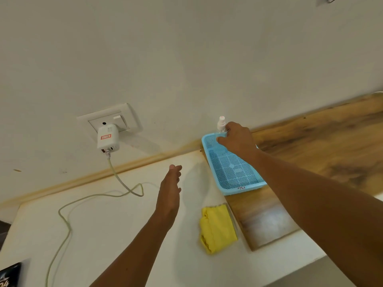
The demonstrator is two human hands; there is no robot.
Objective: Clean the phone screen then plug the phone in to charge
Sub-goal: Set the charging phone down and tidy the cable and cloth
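My right hand (238, 139) is closed around a small clear spray bottle (221, 123) with a white nozzle, at the far end of a blue perforated basket (244, 184). Over the white counter hovers my left hand (170, 187), empty with its fingers loosely extended. A folded yellow cloth (217, 228) lies on the counter below the basket. A white charger (107, 138) sits in a wall socket, and its pale cable (64, 216) trails down across the counter. A dark flat corner (10, 274) at the bottom left may be the phone; I cannot tell.
A white counter (103, 224) meets the wall at a beige strip. A wooden surface (331, 146) runs to the right, under the basket. The counter's front edge drops away at the lower right.
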